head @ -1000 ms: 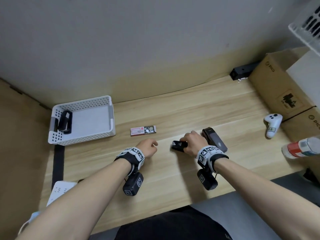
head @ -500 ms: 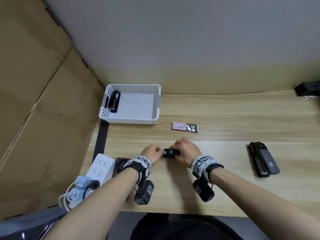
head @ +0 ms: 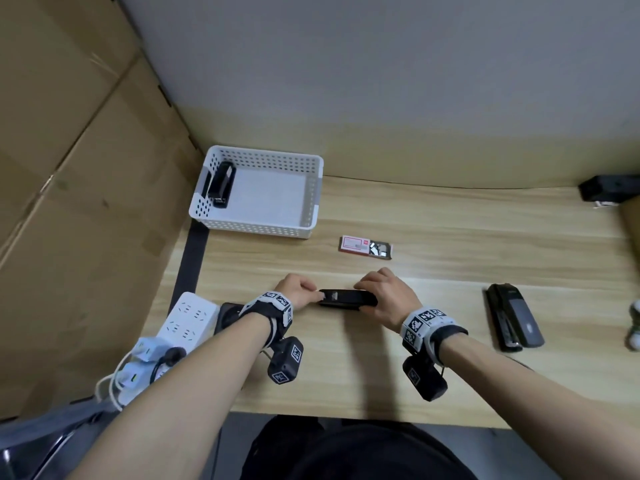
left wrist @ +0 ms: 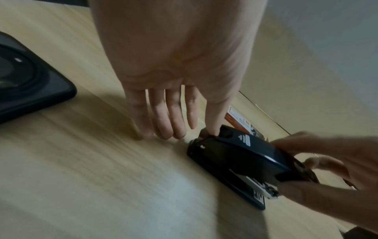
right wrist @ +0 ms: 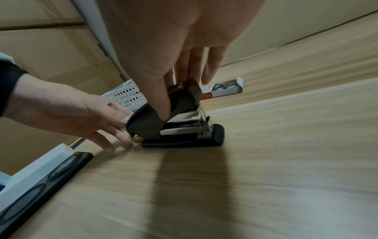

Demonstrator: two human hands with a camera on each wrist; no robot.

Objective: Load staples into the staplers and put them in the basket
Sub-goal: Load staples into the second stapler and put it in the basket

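Note:
A small black stapler [head: 346, 298] lies on the wooden table between my hands. My right hand [head: 367, 299] pinches its top cover [right wrist: 184, 95] with thumb and fingers, and the cover is tilted up off the magazine. My left hand [head: 313, 296] has fairly straight fingers resting on the table, with a fingertip [left wrist: 211, 129] touching the stapler's [left wrist: 241, 155] rear end. An open box of staples [head: 365, 244] lies just behind. A larger black and grey stapler [head: 514, 318] lies to the right. The white basket [head: 311, 206] at the back left holds one black stapler [head: 221, 183].
A white power strip [head: 188, 318] with plugs and a flat black device [head: 227, 313] sit at the table's left front corner. Cardboard [head: 69, 202] walls off the left side. A black box [head: 606, 188] sits at the back right, and a white object [head: 635, 327] at the right edge.
My right hand slid the small stapler left, away from the larger one. My left hand came up against its rear end. The head view swung left.

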